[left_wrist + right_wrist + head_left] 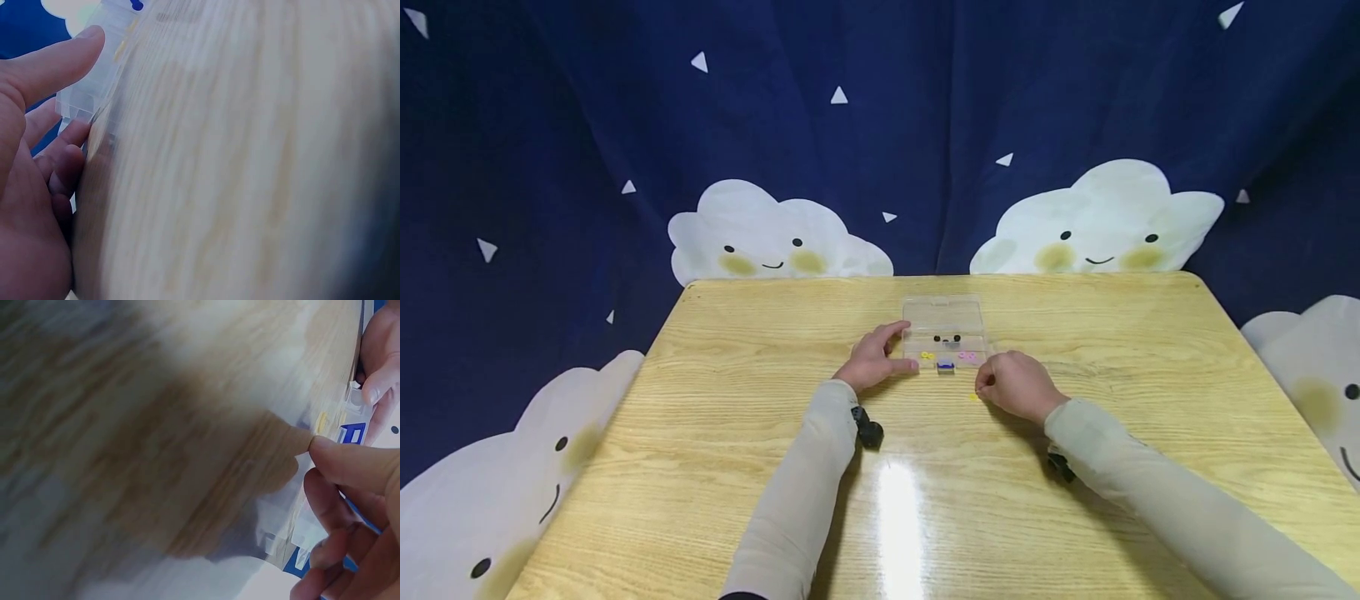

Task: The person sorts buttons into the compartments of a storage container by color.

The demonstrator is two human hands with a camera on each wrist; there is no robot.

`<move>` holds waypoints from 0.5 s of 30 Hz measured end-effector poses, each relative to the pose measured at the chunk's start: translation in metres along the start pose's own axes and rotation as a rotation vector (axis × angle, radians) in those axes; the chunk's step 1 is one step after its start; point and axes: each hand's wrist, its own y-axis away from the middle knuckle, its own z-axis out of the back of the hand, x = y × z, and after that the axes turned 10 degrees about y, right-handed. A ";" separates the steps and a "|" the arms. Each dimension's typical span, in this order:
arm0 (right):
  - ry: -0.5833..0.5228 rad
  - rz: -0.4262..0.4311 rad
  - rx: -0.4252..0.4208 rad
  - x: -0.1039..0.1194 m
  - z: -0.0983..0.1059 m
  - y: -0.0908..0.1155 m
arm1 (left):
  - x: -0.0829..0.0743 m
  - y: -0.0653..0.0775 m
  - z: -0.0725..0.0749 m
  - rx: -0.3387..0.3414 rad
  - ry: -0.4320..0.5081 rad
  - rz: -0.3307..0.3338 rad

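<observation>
A clear plastic box (943, 315) stands with its lid up near the table's far edge. Small yellow pieces (928, 356), pink pieces (967, 356) and black pieces (957, 338) lie inside it, and a blue latch (945, 366) marks its front. My left hand (874, 357) holds the box's left side, thumb at the front corner and a finger toward the back. Just in front of the box's right corner, my right hand (1019, 385) pinches a small yellow piece (974, 397) at the tabletop. In the right wrist view the fingertips hide that piece.
The wooden table (760, 400) reaches well to both sides of the box. Behind it hangs a dark blue curtain (925, 125) with white clouds. Black wrist devices (868, 429) are strapped under the sleeves.
</observation>
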 end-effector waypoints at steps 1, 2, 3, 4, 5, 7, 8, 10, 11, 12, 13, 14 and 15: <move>-0.002 -0.007 0.003 0.000 -0.001 0.000 | 0.000 0.000 0.001 0.002 0.003 -0.001; -0.004 -0.012 0.006 0.000 -0.001 -0.001 | 0.000 0.000 0.001 0.003 0.005 -0.004; -0.005 -0.014 0.004 0.000 -0.002 -0.001 | 0.000 0.001 0.002 0.007 0.010 -0.004; -0.006 -0.012 0.003 0.000 -0.002 -0.001 | 0.001 0.001 0.002 0.009 0.016 -0.003; -0.007 -0.011 0.000 0.000 -0.003 -0.002 | 0.001 0.001 0.003 0.013 0.025 0.000; -0.009 0.004 -0.006 0.000 -0.004 -0.002 | 0.002 0.002 0.003 0.010 0.030 0.005; -0.009 0.010 -0.006 0.000 -0.004 -0.002 | 0.002 0.002 0.003 0.006 0.035 0.009; -0.005 0.019 -0.011 -0.001 -0.004 -0.002 | 0.003 0.002 0.002 0.003 0.035 0.013; -0.002 0.021 -0.015 -0.001 -0.004 -0.001 | 0.003 0.002 0.002 0.004 0.035 0.011; 0.001 0.021 -0.018 -0.001 -0.004 -0.001 | 0.003 0.002 0.002 0.005 0.033 0.009; 0.005 0.021 -0.022 -0.002 -0.003 -0.001 | 0.003 0.002 0.002 0.007 0.033 0.007; 0.010 0.023 -0.026 -0.003 -0.003 -0.001 | 0.003 0.001 0.002 0.007 0.030 0.006; 0.014 0.024 -0.028 -0.004 -0.003 -0.001 | 0.003 0.001 0.002 0.007 0.028 0.004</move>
